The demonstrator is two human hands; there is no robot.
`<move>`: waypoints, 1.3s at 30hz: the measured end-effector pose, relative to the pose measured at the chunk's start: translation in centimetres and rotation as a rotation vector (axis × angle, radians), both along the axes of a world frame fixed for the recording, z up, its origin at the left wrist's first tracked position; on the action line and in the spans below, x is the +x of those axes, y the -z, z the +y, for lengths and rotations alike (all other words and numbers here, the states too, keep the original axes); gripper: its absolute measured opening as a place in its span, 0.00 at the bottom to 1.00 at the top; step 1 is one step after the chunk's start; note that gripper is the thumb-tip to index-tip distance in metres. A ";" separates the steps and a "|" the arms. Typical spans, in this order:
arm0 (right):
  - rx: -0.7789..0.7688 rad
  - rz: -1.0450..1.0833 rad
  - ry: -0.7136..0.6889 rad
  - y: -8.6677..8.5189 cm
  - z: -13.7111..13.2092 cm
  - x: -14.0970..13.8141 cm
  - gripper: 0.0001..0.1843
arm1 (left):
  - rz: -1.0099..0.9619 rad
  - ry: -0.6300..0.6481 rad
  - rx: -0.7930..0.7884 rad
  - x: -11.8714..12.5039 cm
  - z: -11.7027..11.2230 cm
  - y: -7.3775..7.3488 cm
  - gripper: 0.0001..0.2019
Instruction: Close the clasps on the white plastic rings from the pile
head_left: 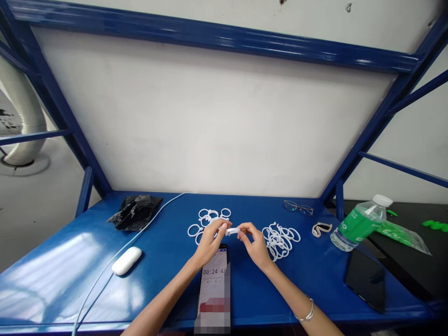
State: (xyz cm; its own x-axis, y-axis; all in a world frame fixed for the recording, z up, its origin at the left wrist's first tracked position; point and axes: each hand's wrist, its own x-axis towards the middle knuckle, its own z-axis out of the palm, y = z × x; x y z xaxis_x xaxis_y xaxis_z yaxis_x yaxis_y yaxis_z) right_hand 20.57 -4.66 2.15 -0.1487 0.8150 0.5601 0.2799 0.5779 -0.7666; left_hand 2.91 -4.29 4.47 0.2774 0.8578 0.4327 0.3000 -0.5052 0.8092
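Between my two hands a white plastic ring (232, 231), which looks like a curtain ring, is held up edge-on above the table. My left hand (210, 241) pinches its left side with thumb and fingers, and my right hand (257, 246) pinches its right side. Behind and left of my left hand lies a loose group of white rings (204, 214), partly hidden by that hand. A denser pile of white rings (279, 240) lies just right of my right hand. Below the hands, a phone (215, 280) shows a running timer.
On the blue table (168, 261) lie a black plastic bag (136, 212), a white case (126, 261), a pale cable (101, 275), glasses (298, 207), a beige strap-like item (321, 228), and a dark phone (365, 280). A bottle (362, 223) stands tilted in view at right.
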 end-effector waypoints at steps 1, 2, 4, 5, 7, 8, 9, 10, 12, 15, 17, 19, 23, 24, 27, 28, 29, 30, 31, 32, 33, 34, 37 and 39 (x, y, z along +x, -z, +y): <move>-0.002 0.016 0.005 0.0 0.0 0.0 0.08 | 0.004 0.001 -0.017 0.0 0.1 0.0 0.19; -0.004 0.031 0.011 0.1 0.0 0.1 0.08 | 0.011 0.006 -0.033 0.0 0.1 0.1 0.19; -0.007 0.053 0.026 0.2 0.0 0.2 0.08 | 0.028 0.025 -0.055 0.1 0.2 0.2 0.20; -0.009 0.062 0.036 0.2 0.0 0.2 0.09 | 0.035 0.040 -0.059 0.1 0.2 0.2 0.20; -0.010 0.076 0.054 0.3 0.0 0.2 0.09 | 0.045 0.071 -0.059 0.2 0.1 0.2 0.20; -0.010 0.082 0.063 0.3 0.1 0.2 0.09 | 0.048 0.083 -0.057 0.2 0.1 0.1 0.21; -0.010 0.088 0.070 0.4 0.1 0.2 0.09 | 0.051 0.093 -0.055 0.2 0.1 0.1 0.21; -0.010 0.095 0.075 0.4 0.1 0.2 0.09 | 0.053 0.103 -0.054 0.2 0.0 0.0 0.21; -0.013 0.108 0.078 0.5 0.2 0.2 0.09 | 0.058 0.126 -0.052 0.3 0.0 0.0 0.22; -0.023 0.121 0.072 0.5 0.3 0.2 0.09 | 0.066 0.165 -0.052 0.3 0.0 0.0 0.24; -0.029 0.125 0.071 0.6 0.3 0.3 0.09 | 0.068 0.183 -0.061 0.3 0.0 0.0 0.25; -0.035 0.130 0.073 0.5 0.3 0.3 0.09 | 0.066 0.196 -0.074 0.2 0.0 0.0 0.25; -0.052 0.150 0.067 0.3 0.2 0.3 0.09 | 0.074 0.212 -0.073 0.2 -0.1 0.0 0.19; -0.056 0.153 0.067 0.3 0.1 0.2 0.08 | 0.085 0.210 -0.064 0.2 -0.1 0.0 0.18; -0.043 0.160 0.086 0.0 0.0 0.2 0.08 | 0.120 0.206 -0.025 0.3 -0.1 0.3 0.14; -0.033 0.165 0.097 0.0 0.0 0.2 0.08 | 0.131 0.206 -0.011 0.4 -0.1 0.4 0.13; -0.025 0.170 0.107 0.0 0.0 0.2 0.08 | 0.143 0.203 0.003 0.5 -0.1 0.5 0.12; -0.018 0.173 0.115 -0.1 0.0 0.2 0.08 | 0.155 0.197 0.019 0.5 -0.1 0.6 0.12; -0.014 0.174 0.119 0.0 0.0 0.2 0.08 | 0.168 0.189 0.036 0.5 -0.1 0.7 0.12; -0.011 0.173 0.121 0.0 0.0 0.2 0.08 | 0.178 0.178 0.055 0.5 0.0 0.8 0.11; -0.009 0.170 0.121 0.0 0.0 0.2 0.08 | 0.186 0.166 0.075 0.5 0.0 0.9 0.10; -0.008 0.167 0.122 0.1 0.0 0.2 0.08 | 0.193 0.151 0.097 0.5 0.1 1.0 0.10; -0.013 0.157 0.128 0.1 0.0 0.2 0.09 | 0.240 0.101 0.167 0.4 0.2 1.4 0.09; -0.019 0.157 0.130 0.2 0.0 0.2 0.09 | 0.298 0.073 0.231 0.3 0.3 1.6 0.08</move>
